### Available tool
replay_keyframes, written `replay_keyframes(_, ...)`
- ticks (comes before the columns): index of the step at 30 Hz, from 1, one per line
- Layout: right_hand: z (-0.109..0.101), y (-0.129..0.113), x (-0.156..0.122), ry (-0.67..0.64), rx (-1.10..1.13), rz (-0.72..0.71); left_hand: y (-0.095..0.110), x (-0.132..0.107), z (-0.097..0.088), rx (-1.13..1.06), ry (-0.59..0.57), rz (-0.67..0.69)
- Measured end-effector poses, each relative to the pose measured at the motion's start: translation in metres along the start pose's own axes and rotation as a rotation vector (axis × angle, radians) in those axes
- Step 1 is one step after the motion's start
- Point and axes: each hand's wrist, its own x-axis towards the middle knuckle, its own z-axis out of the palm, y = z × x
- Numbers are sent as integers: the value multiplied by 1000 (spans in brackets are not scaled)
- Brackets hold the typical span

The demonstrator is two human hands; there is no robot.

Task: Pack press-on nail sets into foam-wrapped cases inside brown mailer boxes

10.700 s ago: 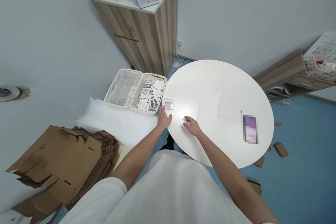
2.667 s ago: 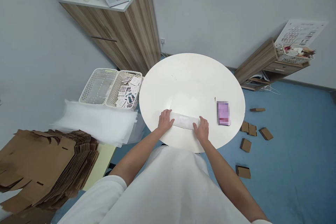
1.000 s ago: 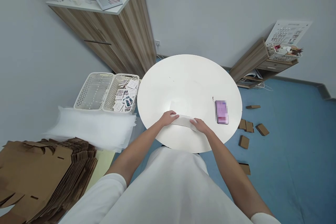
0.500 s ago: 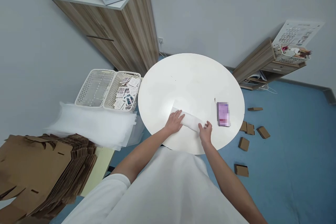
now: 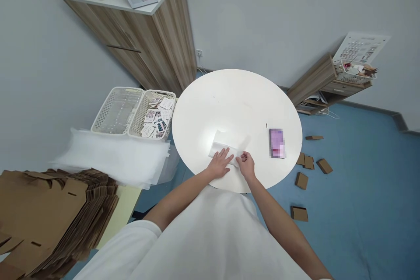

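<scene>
A folded strip of thin white packing sheet point(image 5: 218, 141) lies on the round white table point(image 5: 243, 96) near its front edge. My left hand point(image 5: 219, 164) rests flat on the strip, fingers spread, pressing it down. At the strip's right end my right hand point(image 5: 246, 166) is closed in a pinch on the sheet, and a translucent flap of it stands up beside the fingertips. To the right of my right hand, apart from it, lies a purple pack point(image 5: 277, 143), its face blurred out.
At left stand white baskets, one point(image 5: 152, 116) with printed cards, one point(image 5: 118, 111) with clear plastic pieces. Below them are white sheets point(image 5: 114, 155) and stacked flat cardboard point(image 5: 49, 210). Small brown boxes point(image 5: 302, 181) lie on the floor at right. Cabinets point(image 5: 141, 48) stand behind.
My right hand has moved left, bringing the strip's right end in toward my left hand, so the strip looks shorter. The left hand stays on it, fingers spread wider.
</scene>
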Motion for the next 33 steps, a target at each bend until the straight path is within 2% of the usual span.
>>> replay_keyframes(5,6,-6,-6,-116,-161,-174,0,-17,-2,-87,43,3)
replay_keyframes(11,-2,-5,8,-207,-268,-203,1,-19,-10,20,37,198)
replay_keyframes(13,-6,-3,6,-169,-348,-247,0,-17,-9,67,18,181)
replay_keyframes(16,-9,1,-4,-54,-569,-396,-3,-16,-8,95,6,156)
replay_keyframes(19,-4,5,-13,-85,-753,-486,-4,-20,-8,46,21,148)
replay_keyframes(21,3,7,-16,-113,-816,-472,-3,-24,-8,-17,74,51)
replay_keyframes(22,6,8,-16,-112,-834,-457,-3,-25,-8,-57,118,-54)
replay_keyframes(25,16,10,-14,-86,-869,-433,-7,-28,-8,-239,234,-527)
replay_keyframes(27,21,14,-14,-57,-889,-434,-14,-27,-9,-384,256,-764)
replay_keyframes(29,26,19,-13,-31,-898,-443,-21,-23,-10,-502,268,-843)
replay_keyframes(33,33,26,-13,-23,-883,-453,-28,-12,-9,-752,335,-879)
